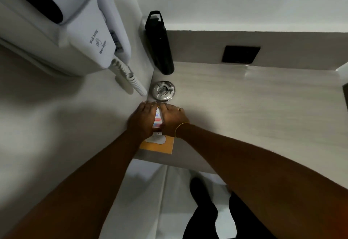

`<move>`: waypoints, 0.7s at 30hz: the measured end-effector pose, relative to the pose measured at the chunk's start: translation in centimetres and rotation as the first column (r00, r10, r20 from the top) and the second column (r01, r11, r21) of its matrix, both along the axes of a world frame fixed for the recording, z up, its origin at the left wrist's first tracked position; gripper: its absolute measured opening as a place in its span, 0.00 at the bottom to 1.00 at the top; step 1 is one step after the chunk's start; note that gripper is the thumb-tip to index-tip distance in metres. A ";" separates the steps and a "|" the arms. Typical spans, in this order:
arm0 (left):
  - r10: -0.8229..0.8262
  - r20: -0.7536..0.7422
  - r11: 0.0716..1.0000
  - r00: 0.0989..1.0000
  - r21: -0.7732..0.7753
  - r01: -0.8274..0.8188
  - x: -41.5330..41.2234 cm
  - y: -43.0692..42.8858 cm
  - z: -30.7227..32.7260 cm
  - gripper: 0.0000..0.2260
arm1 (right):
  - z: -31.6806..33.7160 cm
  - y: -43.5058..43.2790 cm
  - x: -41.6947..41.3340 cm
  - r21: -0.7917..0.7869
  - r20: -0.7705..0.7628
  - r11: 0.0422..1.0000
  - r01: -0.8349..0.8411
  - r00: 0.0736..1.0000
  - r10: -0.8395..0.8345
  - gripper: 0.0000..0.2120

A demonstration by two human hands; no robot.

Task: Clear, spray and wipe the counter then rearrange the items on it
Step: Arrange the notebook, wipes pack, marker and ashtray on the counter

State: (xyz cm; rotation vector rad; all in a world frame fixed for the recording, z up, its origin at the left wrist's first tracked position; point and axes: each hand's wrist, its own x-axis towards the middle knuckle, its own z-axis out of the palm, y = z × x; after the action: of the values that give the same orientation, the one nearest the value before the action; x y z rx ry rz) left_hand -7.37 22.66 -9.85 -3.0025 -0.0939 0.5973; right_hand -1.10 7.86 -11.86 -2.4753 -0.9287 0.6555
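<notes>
Both hands meet at the left end of the pale counter [244, 107], close to the left wall. My left hand [143, 121] and my right hand [172, 119] press from either side on a small white box with blue and red print [157, 119]. That box rests on a flat orange packet [160, 145] lying by the counter's front edge. Just beyond my fingers sits a round metal ashtray [163, 90]. A tall black bottle [159, 43] stands upright in the back left corner.
A white wall-hung hair dryer [79, 31] with a coiled cord [131, 78] hangs on the left wall above the counter. A black square plate [241, 54] is set in the back wall. Below the counter edge I see floor and my dark legs [205, 210].
</notes>
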 end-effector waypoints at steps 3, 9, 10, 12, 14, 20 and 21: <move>-0.083 -0.074 0.994 0.994 0.068 0.088 0.9 0.0 0.0 0.44 | -0.3 -0.7 0.7 0.010 0.026 1.000 -0.022 0.999 0.021 0.55; -0.080 -0.036 0.996 0.996 0.041 0.082 2.8 -3.8 1.7 0.43 | 0.4 -5.0 1.8 0.082 0.022 0.995 0.060 0.998 -0.062 0.50; -0.094 -0.025 0.995 0.995 0.034 0.095 3.4 -4.8 2.0 0.43 | 0.6 -6.2 2.1 0.086 0.041 0.993 0.075 0.996 -0.079 0.48; -0.110 0.009 0.994 0.994 0.010 0.110 4.3 -6.9 2.4 0.43 | 1.2 -8.8 2.5 0.086 0.087 0.990 0.111 0.989 -0.119 0.45; -0.123 0.034 0.991 0.992 -0.042 0.125 5.0 -8.9 2.4 0.41 | 1.4 -11.4 3.0 0.073 0.100 0.988 0.133 0.985 -0.140 0.45; -0.157 0.045 0.981 0.987 -0.106 0.161 3.7 -13.4 0.1 0.33 | -0.4 -16.9 1.5 0.051 0.124 0.991 0.124 0.984 -0.129 0.43; -0.153 0.041 0.981 0.987 -0.111 0.157 3.3 -13.7 -0.4 0.33 | -0.7 -17.3 1.1 0.056 0.126 0.992 0.115 0.985 -0.121 0.43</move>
State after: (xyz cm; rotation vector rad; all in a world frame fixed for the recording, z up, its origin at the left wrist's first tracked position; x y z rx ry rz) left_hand -4.08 8.94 -10.22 -3.0908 0.1774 0.5566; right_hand 0.01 -9.39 -12.57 -2.5306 -0.8252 0.4333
